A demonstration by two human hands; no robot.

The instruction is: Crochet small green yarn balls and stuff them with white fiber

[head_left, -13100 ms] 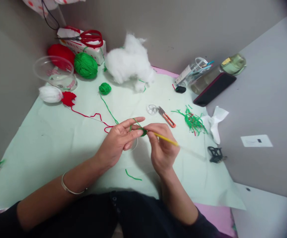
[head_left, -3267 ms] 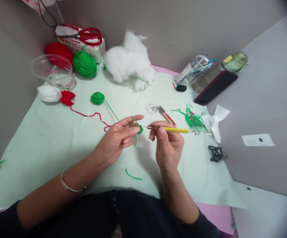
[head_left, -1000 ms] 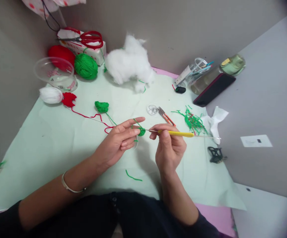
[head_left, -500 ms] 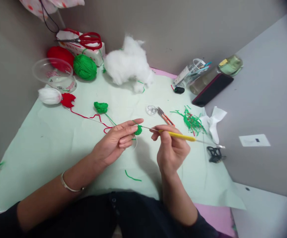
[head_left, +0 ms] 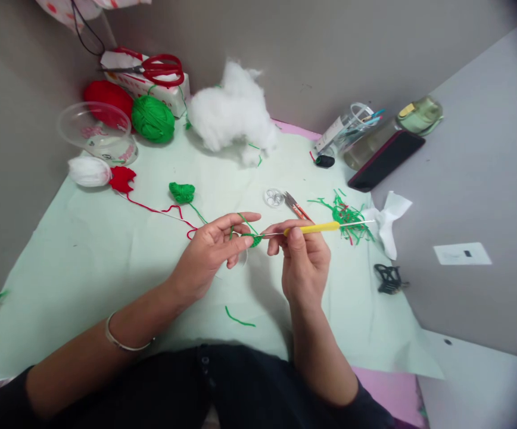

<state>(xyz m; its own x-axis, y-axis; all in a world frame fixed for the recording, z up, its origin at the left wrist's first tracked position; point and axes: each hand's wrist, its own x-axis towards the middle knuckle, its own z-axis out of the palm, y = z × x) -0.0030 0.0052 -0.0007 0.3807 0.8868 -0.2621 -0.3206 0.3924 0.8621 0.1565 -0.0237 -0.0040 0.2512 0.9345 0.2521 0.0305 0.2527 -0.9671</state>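
Observation:
My left hand pinches a small green crochet piece between thumb and fingers, and green yarn loops over its raised index finger. In my right hand is a crochet hook with a yellow grip, held like a pen. The hook's thin metal tip reaches to the edge of the green piece. From the left hand a strand runs back to a small green yarn bundle on the table. Part of the crochet piece is hidden by the left fingers.
Behind the hands lie orange-handled thread snips, a round clear case and green yarn scraps. White stuffing, a green yarn ball, red scissors and a plastic tub stand farther back. A phone leans at right.
The crochet hook has swung from slanting down at its right end to nearly level. My left index finger has lifted apart, drawing the green yarn up; the crochet piece sits slightly lower.

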